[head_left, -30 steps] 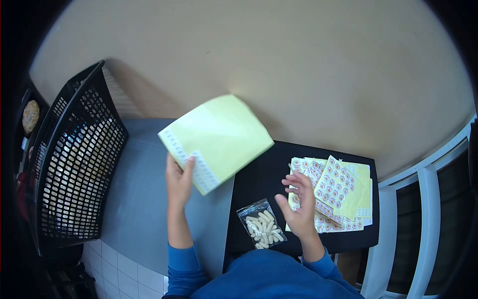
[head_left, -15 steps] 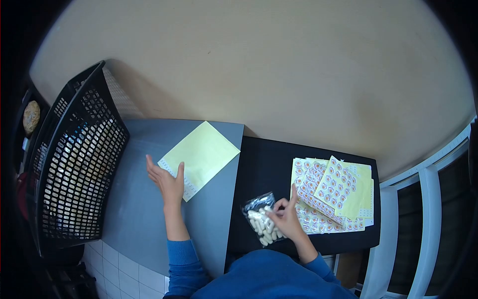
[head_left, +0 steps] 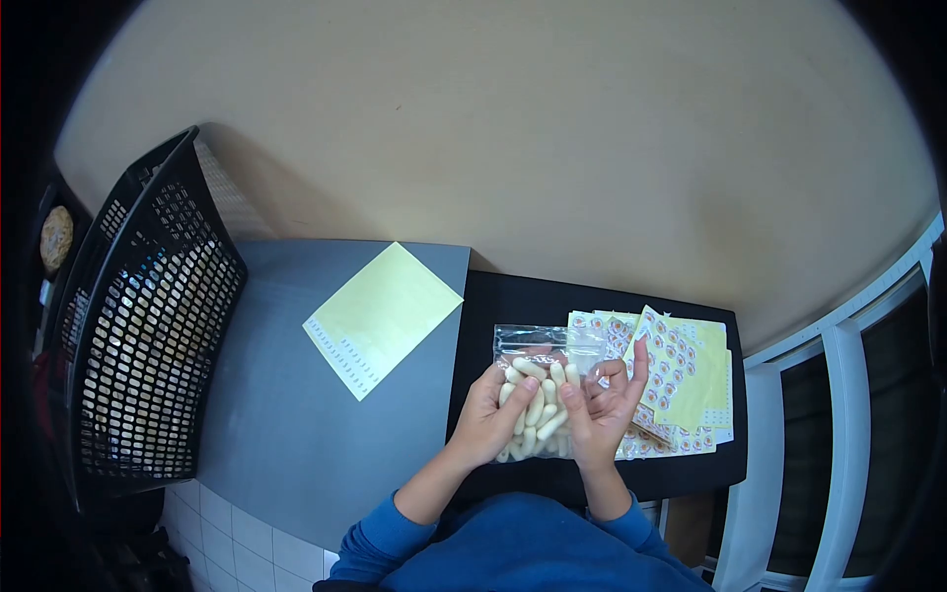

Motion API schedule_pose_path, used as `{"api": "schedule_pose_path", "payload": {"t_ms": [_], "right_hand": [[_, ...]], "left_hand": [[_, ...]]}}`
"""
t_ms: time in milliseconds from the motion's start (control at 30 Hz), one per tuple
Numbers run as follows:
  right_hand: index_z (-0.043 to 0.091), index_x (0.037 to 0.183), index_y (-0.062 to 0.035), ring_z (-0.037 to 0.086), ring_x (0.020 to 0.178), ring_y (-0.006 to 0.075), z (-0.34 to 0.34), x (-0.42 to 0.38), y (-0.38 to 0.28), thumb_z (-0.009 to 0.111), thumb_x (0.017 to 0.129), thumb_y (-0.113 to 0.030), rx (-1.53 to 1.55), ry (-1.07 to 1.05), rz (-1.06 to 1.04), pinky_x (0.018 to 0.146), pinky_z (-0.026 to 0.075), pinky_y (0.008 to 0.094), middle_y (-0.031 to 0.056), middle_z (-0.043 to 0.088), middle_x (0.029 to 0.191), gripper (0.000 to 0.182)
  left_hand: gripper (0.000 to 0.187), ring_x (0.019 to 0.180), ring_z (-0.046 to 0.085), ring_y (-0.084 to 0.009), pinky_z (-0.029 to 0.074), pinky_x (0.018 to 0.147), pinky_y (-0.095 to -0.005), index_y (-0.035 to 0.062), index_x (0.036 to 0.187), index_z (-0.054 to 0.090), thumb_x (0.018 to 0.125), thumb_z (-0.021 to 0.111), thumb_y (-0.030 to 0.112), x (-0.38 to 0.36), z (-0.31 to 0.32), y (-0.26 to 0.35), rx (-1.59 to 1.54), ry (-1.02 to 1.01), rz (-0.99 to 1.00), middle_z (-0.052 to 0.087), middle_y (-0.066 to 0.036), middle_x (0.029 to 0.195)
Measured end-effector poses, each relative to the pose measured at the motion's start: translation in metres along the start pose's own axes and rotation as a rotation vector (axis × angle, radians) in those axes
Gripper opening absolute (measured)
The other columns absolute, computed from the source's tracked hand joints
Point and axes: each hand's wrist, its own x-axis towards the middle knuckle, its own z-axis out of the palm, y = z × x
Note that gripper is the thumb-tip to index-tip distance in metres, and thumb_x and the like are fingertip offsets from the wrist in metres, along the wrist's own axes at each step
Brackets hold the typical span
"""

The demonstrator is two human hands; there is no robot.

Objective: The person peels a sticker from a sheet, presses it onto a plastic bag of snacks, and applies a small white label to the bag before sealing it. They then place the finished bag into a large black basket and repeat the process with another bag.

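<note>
A clear zip bag [head_left: 538, 419] full of white, finger-shaped pieces is held up in front of my body, its zip edge at the top. My left hand [head_left: 486, 414] grips the bag's left side, thumb lying across the front. On the other side my right hand [head_left: 604, 414] pinches the bag, thumb in front and index finger pointing up. Behind and right of it lies a pile of sticker sheets [head_left: 676, 365] with round pink and orange prints. A pale yellow sheet [head_left: 390, 311] with a few rows of small marks lies to the left.
The yellow sheet rests on a grey tabletop [head_left: 266, 395]; a black tabletop [head_left: 483, 316] adjoins it on the right. At the far left stands a tall black slotted basket [head_left: 148, 345] filled with pale things. A beige wall [head_left: 473, 128] rises behind, and white rails [head_left: 838, 444] stand at right.
My left hand has moved right, from beside the yellow sheet to the bag. The bag has been lifted off the black tabletop and turned upright, now between both hands.
</note>
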Motion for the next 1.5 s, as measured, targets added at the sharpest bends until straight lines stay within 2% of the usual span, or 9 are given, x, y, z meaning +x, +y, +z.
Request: {"api": "schedule_pose_path", "payload": {"t_ms": [33,100,233,300,767,1100,1333,1467,1500], "right_hand": [[0.012,0.132,-0.0085,0.046,0.077,0.011,-0.001,0.002,0.002,0.061,0.07,0.004,0.003,0.001,0.001,0.072,0.045,0.0241,0.0045,0.04,0.087,0.08],[0.043,0.113,-0.0043,0.048,0.073,0.0156,-0.005,0.01,0.003,0.061,0.071,0.0,-0.425,0.009,-0.429,0.07,0.043,0.0277,0.007,0.042,0.086,0.046],[0.056,0.082,-0.0012,0.05,0.069,0.0185,-0.006,0.016,-0.028,0.061,0.071,-0.003,-0.686,-0.137,-0.491,0.069,0.041,0.0296,0.0081,0.046,0.081,0.012],[0.057,0.071,0.0008,0.05,0.066,0.016,0.007,0.022,-0.035,0.061,0.071,-0.003,-0.558,-0.358,-0.211,0.064,0.04,0.0265,0.0072,0.05,0.073,0.006],[0.059,0.072,0.0003,0.046,0.064,0.0106,0.027,0.027,-0.026,0.062,0.069,-0.002,-0.513,-0.383,-0.121,0.06,0.038,0.0223,0.0044,0.051,0.069,0.004],[0.06,0.068,-0.0016,0.048,0.061,0.0116,0.03,0.026,-0.023,0.067,0.063,-0.002,-0.546,-0.306,-0.201,0.055,0.04,0.0236,0.0041,0.052,0.066,0.009],[0.061,0.065,-0.0028,0.05,0.06,0.0133,0.009,0.021,-0.027,0.07,0.061,-0.005,-0.546,-0.24,-0.215,0.052,0.041,0.024,0.004,0.051,0.063,0.011],[0.05,0.053,-0.0031,0.044,0.054,0.012,-0.029,0.01,-0.025,0.075,0.056,-0.009,-0.596,-0.152,-0.152,0.048,0.036,0.0235,0.0038,0.046,0.059,0.026],[0.045,0.05,-0.004,0.041,0.052,0.0114,-0.039,0.007,-0.024,0.077,0.055,-0.01,-0.592,-0.138,-0.14,0.046,0.033,0.0233,0.0034,0.044,0.058,0.032]], "left_hand": [[0.03,0.096,0.051,-0.0117,0.04,0.085,-0.0265,0.001,0.115,0.044,0.087,0.043,0.011,0.0,-0.002,0.0,0.015,0.008,0.003,0.054,-0.008,0.105],[0.029,0.095,0.051,-0.0118,0.041,0.084,-0.0268,0.0009,0.114,0.046,0.087,0.044,0.011,0.001,-0.006,-0.001,0.031,0.015,0.006,0.055,-0.008,0.104],[0.026,0.095,0.052,-0.0124,0.041,0.083,-0.0267,-0.0002,0.109,0.049,0.086,0.045,0.009,0.003,-0.006,-0.001,0.058,0.014,0.059,0.056,-0.009,0.103],[0.025,0.095,0.052,-0.0126,0.042,0.083,-0.0268,-0.0007,0.108,0.05,0.085,0.045,0.008,0.002,-0.005,-0.001,0.037,0.041,0.064,0.057,-0.01,0.101],[0.026,0.077,0.057,-0.0093,0.046,0.066,-0.0221,-0.0033,0.108,0.051,0.085,0.047,0.008,0.0,-0.01,-0.001,0.311,0.079,0.106,0.062,-0.01,0.087],[0.025,0.081,0.059,-0.0138,0.046,0.07,-0.0248,-0.0013,0.108,0.051,0.085,0.046,0.007,-0.001,-0.004,0.005,0.372,0.085,0.218,0.062,-0.011,0.088],[0.034,0.092,0.058,-0.02,0.046,0.077,-0.0291,-0.0037,0.112,0.046,0.081,0.049,0.01,-0.004,0.0,0.002,0.558,-0.099,0.26,0.056,-0.017,0.101],[0.034,0.091,0.059,-0.0208,0.046,0.077,-0.0291,-0.0034,0.112,0.048,0.086,0.04,0.019,-0.011,0.016,-0.014,0.439,-0.201,0.283,0.057,-0.018,0.101],[0.032,0.088,0.06,-0.02,0.046,0.076,-0.0286,-0.0032,0.109,0.05,0.087,0.039,0.016,-0.014,0.021,-0.016,0.469,-0.197,0.158,0.059,-0.017,0.097]]}}
